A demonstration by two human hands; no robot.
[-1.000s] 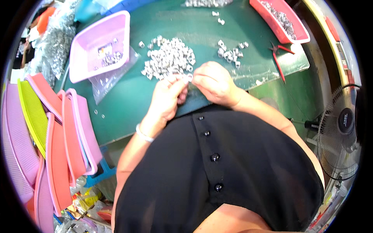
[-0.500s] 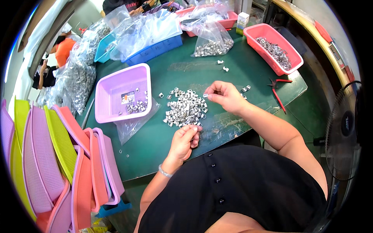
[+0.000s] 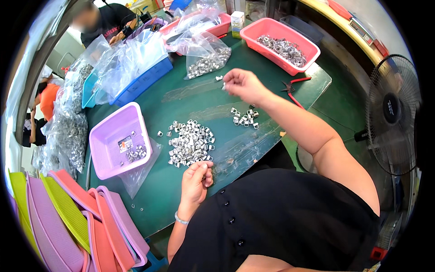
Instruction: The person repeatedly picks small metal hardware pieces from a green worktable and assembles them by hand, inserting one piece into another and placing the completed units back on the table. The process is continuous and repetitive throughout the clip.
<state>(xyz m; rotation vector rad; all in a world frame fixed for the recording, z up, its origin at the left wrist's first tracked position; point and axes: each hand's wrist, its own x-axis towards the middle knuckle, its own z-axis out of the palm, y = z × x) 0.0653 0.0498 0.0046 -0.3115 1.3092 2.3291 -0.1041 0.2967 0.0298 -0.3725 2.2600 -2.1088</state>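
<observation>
A large pile of small silver metal loops (image 3: 190, 143) lies on the green table. At its near edge is my left hand (image 3: 195, 181), thumb and fingers pressed together; whatever they hold, if anything, is hidden. My right hand (image 3: 244, 86) reaches out over the table beyond the piles, a small metal loop (image 3: 224, 86) pinched in its fingertips. Just past those fingertips another loose metal piece (image 3: 219, 78) rests on the table. Between my right forearm and the large pile sits a smaller group of metal loops (image 3: 245, 119).
Left of the pile, a purple basket (image 3: 102, 136) with some loops stands on a clear bag (image 3: 145, 167). Farther back are a blue bin (image 3: 142, 81), a bag of metal parts (image 3: 206, 63) and a red basket (image 3: 308, 59). Red-handled pliers (image 3: 292, 88) lie right; a fan (image 3: 392, 109) stands beyond.
My right hand has moved away from the large pile toward the far side, carrying a metal loop, uncovering the smaller group. My left hand stays by the pile. The view has turned rightward.
</observation>
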